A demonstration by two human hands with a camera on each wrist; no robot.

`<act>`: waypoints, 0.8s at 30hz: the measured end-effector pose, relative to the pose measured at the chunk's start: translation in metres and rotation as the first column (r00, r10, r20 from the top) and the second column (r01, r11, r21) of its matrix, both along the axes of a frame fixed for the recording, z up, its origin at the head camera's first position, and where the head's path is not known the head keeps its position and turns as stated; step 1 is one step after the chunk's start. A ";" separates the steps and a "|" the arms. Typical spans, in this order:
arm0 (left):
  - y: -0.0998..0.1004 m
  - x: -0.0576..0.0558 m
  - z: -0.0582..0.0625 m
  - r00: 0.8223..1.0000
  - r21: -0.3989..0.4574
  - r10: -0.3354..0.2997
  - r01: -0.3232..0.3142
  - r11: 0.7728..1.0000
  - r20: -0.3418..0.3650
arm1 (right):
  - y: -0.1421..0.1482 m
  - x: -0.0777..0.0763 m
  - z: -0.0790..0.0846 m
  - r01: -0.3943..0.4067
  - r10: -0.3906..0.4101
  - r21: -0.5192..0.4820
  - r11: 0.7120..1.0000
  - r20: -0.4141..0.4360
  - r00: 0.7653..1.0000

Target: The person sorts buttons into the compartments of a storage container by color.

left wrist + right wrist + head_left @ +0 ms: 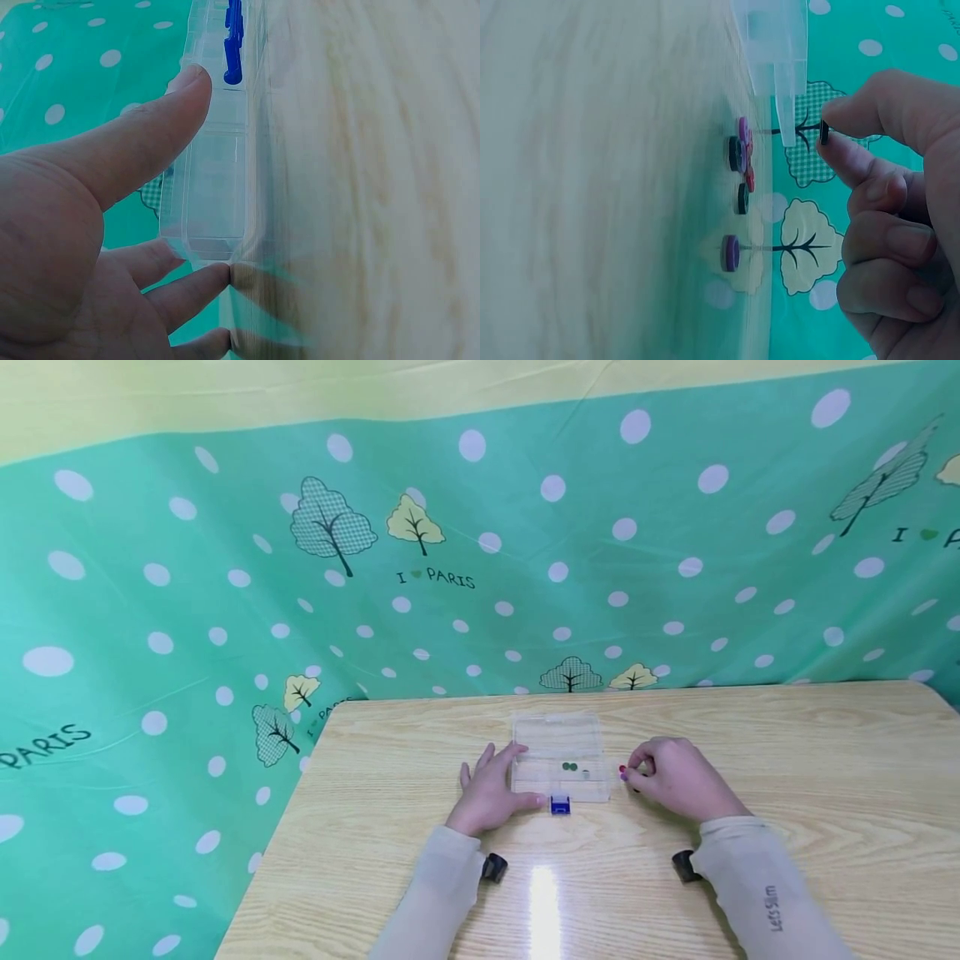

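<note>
A clear plastic box [558,787] lies on the table with its lid [557,735] laid back and a blue latch [560,806] at its front. Two green buttons [569,767] and a pale one [586,774] are inside. My left hand [487,793] steadies the box's left end, its thumb [161,124] along the front wall and its other fingers spread by the corner. To the right of the box, my right hand [678,777] pinches a dark button [824,133] edge-on between thumb and index finger, above the tabletop.
Several loose buttons lie on the table beneath my right hand, among them a purple one [730,253], a dark green one [743,199] and a red one [751,178]. A dotted green curtain [450,610] hangs behind the wooden table [825,760].
</note>
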State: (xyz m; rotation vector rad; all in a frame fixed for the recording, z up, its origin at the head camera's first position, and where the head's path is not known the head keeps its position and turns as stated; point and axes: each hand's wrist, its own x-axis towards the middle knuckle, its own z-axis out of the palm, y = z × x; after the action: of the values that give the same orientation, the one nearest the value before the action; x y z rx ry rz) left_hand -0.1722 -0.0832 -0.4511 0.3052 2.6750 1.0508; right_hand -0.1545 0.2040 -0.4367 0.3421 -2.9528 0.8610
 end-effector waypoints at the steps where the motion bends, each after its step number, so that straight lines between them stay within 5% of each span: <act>1: 0.000 0.000 0.000 1.000 -0.001 0.001 -0.001 1.000 -0.001 | -0.001 0.000 0.000 -0.004 0.004 0.002 1.000 -0.007 1.000; 24: 0.001 0.001 0.004 1.000 0.004 0.004 -0.004 1.000 0.013 | -0.015 -0.003 0.004 -0.033 0.033 -0.010 0.999 0.001 0.999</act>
State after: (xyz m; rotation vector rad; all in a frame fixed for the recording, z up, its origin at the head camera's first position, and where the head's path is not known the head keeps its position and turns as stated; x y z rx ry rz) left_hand -0.1710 -0.0827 -0.4473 0.2927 2.6635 1.0553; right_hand -0.1571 0.1891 -0.4325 0.3914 -2.9506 0.8792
